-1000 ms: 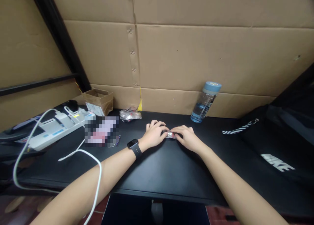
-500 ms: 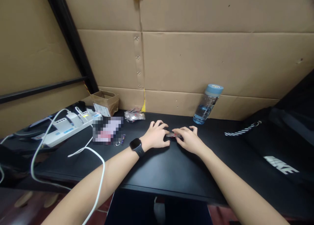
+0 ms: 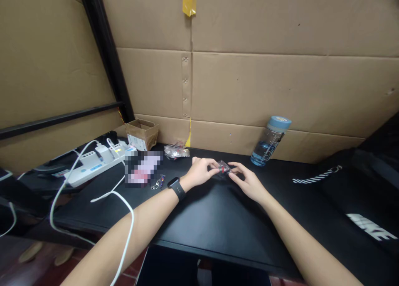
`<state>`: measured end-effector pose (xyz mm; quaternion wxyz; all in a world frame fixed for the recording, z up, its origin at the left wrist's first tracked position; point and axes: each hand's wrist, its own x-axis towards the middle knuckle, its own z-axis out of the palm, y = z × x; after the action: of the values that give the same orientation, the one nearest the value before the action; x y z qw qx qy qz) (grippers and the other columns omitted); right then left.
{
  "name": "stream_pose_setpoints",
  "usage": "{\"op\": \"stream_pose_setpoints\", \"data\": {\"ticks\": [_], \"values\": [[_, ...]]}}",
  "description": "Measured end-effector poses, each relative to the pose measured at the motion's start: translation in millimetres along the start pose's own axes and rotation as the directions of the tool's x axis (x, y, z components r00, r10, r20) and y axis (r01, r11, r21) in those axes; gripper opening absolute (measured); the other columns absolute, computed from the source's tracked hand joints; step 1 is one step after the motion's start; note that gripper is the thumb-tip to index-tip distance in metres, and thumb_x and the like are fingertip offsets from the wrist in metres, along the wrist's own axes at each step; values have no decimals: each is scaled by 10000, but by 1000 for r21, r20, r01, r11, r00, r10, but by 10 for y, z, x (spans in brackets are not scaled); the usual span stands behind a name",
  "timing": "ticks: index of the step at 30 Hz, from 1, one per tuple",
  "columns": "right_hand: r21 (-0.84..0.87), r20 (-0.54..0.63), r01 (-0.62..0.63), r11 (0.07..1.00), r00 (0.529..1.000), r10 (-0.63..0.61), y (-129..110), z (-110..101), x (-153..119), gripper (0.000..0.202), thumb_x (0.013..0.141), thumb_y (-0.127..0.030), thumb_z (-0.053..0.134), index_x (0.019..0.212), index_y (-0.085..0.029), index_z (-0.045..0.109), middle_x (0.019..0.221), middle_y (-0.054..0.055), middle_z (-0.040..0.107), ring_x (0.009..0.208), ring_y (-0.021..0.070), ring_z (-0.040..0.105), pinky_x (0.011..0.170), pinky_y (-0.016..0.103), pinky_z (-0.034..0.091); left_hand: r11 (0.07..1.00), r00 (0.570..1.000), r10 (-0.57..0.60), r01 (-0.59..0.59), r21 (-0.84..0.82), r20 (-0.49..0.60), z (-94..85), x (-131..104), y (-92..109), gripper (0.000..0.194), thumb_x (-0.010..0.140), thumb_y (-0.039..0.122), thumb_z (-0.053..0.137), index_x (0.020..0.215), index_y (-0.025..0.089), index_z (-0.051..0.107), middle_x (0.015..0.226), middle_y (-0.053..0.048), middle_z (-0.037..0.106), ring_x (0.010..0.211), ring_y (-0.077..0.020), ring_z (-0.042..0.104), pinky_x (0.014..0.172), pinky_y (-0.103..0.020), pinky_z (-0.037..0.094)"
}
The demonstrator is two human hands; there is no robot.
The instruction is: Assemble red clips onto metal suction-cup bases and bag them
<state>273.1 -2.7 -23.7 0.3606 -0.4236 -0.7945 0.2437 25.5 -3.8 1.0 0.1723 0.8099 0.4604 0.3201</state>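
Note:
Between my two hands is a small clear plastic packet with something dark and red inside; its contents are too small to name. My left hand, with a black watch on the wrist, pinches the packet's left side. On the opposite side my right hand grips it between thumb and fingers. Both hands are just above the black tabletop. A keyring with a small colourful tag lies left of my left hand. Crumpled clear plastic packets sit behind it.
A water bottle with a blue lid stands at the back right. To the left are a power strip, a white cable crossing my left forearm, and an open cardboard box. A black Nike bag occupies the right side.
The packet has turned so that its red marking shows more plainly. My fingers have drawn into a pinch on it. The camera's view has shifted slightly, moving the scene down and right.

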Motion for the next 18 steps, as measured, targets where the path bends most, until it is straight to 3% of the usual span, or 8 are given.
{"op": "stream_pose_setpoints", "data": {"ticks": [2,4,8,10,12,14,18], "values": [[-25,-36,-7,1000,999,6,29,-27,4,403,963,-439,596,1332,-282,562,1072,57,745,1015,238,706,994,441,521,994,998,2,6,112,-68,-171,16,-75,238,974,429,585,1012,293,776,1086,-24,794,1031,-248,690,1046,-472,303],[-51,-62,-5,999,998,2,57,-61,6,382,943,-408,617,1302,-282,578,1079,59,734,1012,235,703,990,439,524,972,975,2,51,230,-222,-389,23,-199,259,995,411,548,998,305,784,1099,-35,787,1082,-265,653,1037,-502,255],[-81,-98,-9,997,995,1,84,-112,0,376,908,-351,645,1273,-284,587,1076,51,720,1002,226,696,992,436,516,916,836,-28,240,320,-549,-797,29,-546,320,1023,423,482,1052,331,787,1131,-50,774,1192,-294,556,1027,-531,186],[-88,-105,-15,996,995,6,77,-120,-8,394,901,-332,646,1285,-287,574,1080,47,716,1006,225,694,999,441,510,887,779,-57,326,326,-625,-914,49,-731,353,1034,437,445,1086,332,778,1151,-47,766,1202,-298,529,1028,-528,172],[-96,-103,-17,995,995,7,66,-122,-15,405,897,-318,642,1294,-289,565,1082,47,713,1009,225,693,1003,448,506,867,750,-67,370,334,-658,-954,89,-905,351,1033,430,438,1110,339,767,1165,-36,759,1232,-306,494,1030,-529,158],[-105,-98,-19,994,995,9,58,-124,-18,410,895,-310,640,1297,-290,561,1083,46,711,1011,227,691,1001,452,505,851,746,-67,389,353,-663,-929,133,-1057,348,1032,405,433,1111,334,764,1185,-33,756,1250,-307,477,1025,-531,153],[-117,-91,-24,993,996,13,70,-145,-9,411,894,-305,639,1297,-291,562,1086,47,711,1017,228,684,1000,449,501,823,818,-143,411,392,-558,-824,166,-1262,341,989,286,456,1069,300,788,1118,-64,778,1163,-307,537,974,-522,199]]}}
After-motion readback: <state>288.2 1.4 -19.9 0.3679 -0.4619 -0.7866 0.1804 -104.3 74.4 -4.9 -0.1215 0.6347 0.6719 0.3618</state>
